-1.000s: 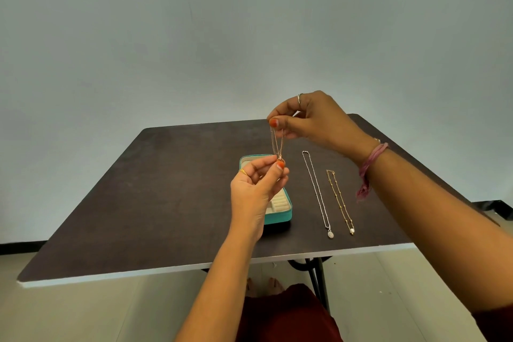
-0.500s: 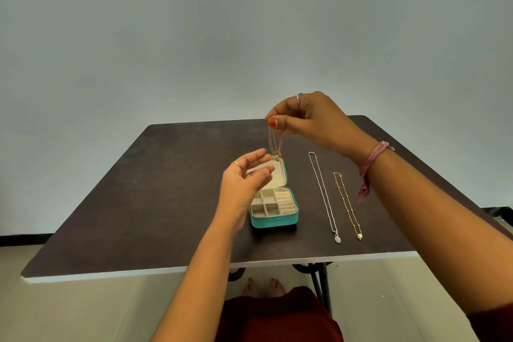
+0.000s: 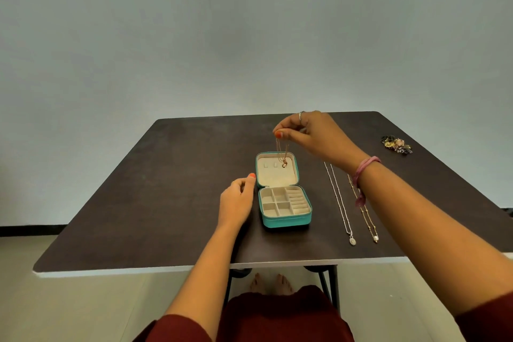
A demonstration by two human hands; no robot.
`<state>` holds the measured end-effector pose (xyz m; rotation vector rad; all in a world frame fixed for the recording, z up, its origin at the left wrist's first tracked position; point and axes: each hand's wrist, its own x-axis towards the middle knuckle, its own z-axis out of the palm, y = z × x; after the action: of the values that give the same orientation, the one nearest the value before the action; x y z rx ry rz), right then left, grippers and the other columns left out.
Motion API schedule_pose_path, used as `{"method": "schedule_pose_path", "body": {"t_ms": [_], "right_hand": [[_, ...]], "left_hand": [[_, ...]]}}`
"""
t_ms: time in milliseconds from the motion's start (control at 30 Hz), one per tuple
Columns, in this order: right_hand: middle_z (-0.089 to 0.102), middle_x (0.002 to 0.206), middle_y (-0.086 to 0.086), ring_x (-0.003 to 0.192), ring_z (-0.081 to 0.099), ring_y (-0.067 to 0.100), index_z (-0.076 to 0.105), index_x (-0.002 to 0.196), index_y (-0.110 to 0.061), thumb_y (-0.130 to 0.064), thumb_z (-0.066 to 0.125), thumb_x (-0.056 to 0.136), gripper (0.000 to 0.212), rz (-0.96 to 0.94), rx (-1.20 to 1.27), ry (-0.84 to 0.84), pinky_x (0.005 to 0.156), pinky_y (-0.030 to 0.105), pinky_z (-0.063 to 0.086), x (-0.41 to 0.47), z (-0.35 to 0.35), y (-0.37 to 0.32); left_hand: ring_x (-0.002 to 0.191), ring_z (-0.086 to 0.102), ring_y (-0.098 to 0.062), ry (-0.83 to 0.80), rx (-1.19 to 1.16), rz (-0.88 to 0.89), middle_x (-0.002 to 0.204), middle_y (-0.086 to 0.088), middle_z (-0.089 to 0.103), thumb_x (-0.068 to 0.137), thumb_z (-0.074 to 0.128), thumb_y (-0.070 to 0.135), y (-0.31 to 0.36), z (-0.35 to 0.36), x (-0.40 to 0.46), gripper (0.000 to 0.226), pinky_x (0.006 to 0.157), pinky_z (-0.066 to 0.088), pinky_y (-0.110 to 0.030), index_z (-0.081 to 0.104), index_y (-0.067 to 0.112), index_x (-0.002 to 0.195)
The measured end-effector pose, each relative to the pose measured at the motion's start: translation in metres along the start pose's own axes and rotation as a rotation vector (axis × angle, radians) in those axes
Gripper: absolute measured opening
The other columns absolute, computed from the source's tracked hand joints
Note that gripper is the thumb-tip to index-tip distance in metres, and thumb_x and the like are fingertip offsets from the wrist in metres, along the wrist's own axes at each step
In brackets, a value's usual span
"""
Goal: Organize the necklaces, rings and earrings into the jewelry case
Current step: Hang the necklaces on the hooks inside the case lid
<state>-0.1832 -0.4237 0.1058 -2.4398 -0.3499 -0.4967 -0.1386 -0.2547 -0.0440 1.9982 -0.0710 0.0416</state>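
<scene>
Right hand [image 3: 313,136] pinches a thin rose-gold necklace [image 3: 282,154] between thumb and forefinger, its pendant dangling over the upright lid of the open teal jewelry case [image 3: 286,221] near the middle of the dark table [image 3: 166,189]. Left hand [image 3: 237,200], fingers loosely curled, rests just beside the case. A silver necklace [image 3: 340,203] and gold necklace [image 3: 366,219] lie toward the near right edge; a cluster of small jewelry [image 3: 396,144] sits near the far right edge.

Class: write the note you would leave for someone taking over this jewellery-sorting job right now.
Right hand pinches a thin rose-gold chain necklace, dangling it over the open teal jewelry case.
Left hand rests on the dark table beside the case, holding nothing.
Done: the case is open; its compartments look empty.
Left: that necklace, the silver pendant necklace, the gold beaded necklace, and the small jewelry pile far right.
</scene>
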Motion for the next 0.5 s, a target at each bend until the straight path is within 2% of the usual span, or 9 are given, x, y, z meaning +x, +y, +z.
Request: {"method": "schedule_pose_path", "body": {"t_ms": [100, 167, 200, 267, 333, 400, 500], "right_hand": [[0.064, 0.093, -0.013, 0.081, 0.056, -0.004, 0.071, 0.104, -0.017, -0.024, 0.061, 0.091, 0.018, 0.016, -0.039, 0.007, 0.07, -0.005, 0.037, 0.003, 0.011, 0.01], [0.069, 0.095, -0.009, 0.082, 0.058, -0.003, 0.072, 0.103, -0.018, -0.024, 0.061, 0.092, 0.017, 0.019, -0.05, 0.026, 0.073, -0.001, 0.04, 0.004, 0.019, 0.016], [0.071, 0.096, -0.007, 0.083, 0.059, -0.001, 0.072, 0.102, -0.019, -0.025, 0.061, 0.092, 0.017, 0.026, -0.057, 0.035, 0.077, 0.004, 0.043, 0.006, 0.023, 0.02], [0.072, 0.095, -0.006, 0.085, 0.062, 0.003, 0.073, 0.101, -0.021, -0.027, 0.061, 0.091, 0.016, 0.046, -0.078, 0.059, 0.084, 0.023, 0.051, 0.007, 0.033, 0.028], [0.072, 0.092, -0.009, 0.087, 0.064, 0.006, 0.073, 0.098, -0.025, -0.03, 0.061, 0.091, 0.016, 0.062, -0.106, 0.087, 0.086, 0.04, 0.053, 0.008, 0.041, 0.036], [0.072, 0.091, -0.011, 0.088, 0.064, 0.008, 0.073, 0.095, -0.028, -0.033, 0.061, 0.09, 0.015, 0.078, -0.113, 0.101, 0.086, 0.048, 0.051, 0.008, 0.048, 0.042], [0.072, 0.091, -0.011, 0.086, 0.062, 0.006, 0.073, 0.096, -0.028, -0.034, 0.06, 0.09, 0.016, 0.095, -0.12, 0.106, 0.083, 0.049, 0.051, 0.006, 0.057, 0.046]], "left_hand": [[0.106, 0.055, -0.017, -0.009, 0.108, -0.015, 0.106, 0.003, 0.066, 0.094, 0.035, 0.059, 0.001, 0.008, 0.009, 0.049, 0.086, 0.047, -0.037, 0.062, 0.024, 0.113], [0.108, 0.054, -0.016, 0.032, 0.172, -0.022, 0.105, 0.005, 0.067, 0.093, 0.036, 0.06, 0.002, 0.011, 0.013, 0.046, 0.084, 0.047, -0.037, 0.062, 0.028, 0.112], [0.108, 0.053, -0.015, 0.055, 0.195, -0.023, 0.105, 0.006, 0.067, 0.092, 0.039, 0.058, 0.003, 0.012, 0.015, 0.043, 0.082, 0.046, -0.034, 0.062, 0.028, 0.113], [0.107, 0.054, -0.013, 0.079, 0.224, -0.03, 0.105, 0.01, 0.068, 0.09, 0.046, 0.052, 0.004, 0.014, 0.019, 0.039, 0.081, 0.046, -0.032, 0.063, 0.028, 0.116], [0.104, 0.056, -0.012, 0.086, 0.224, -0.037, 0.103, 0.013, 0.068, 0.087, 0.049, 0.05, 0.006, 0.015, 0.02, 0.04, 0.083, 0.048, -0.033, 0.063, 0.029, 0.117], [0.105, 0.055, -0.011, 0.086, 0.221, -0.033, 0.103, 0.014, 0.067, 0.086, 0.049, 0.048, 0.006, 0.016, 0.02, 0.041, 0.082, 0.047, -0.032, 0.062, 0.029, 0.119], [0.112, 0.049, -0.015, 0.083, 0.256, 0.016, 0.117, 0.009, 0.064, 0.089, 0.046, 0.042, 0.005, 0.016, 0.02, 0.043, 0.082, 0.045, -0.033, 0.058, 0.027, 0.127]]}}
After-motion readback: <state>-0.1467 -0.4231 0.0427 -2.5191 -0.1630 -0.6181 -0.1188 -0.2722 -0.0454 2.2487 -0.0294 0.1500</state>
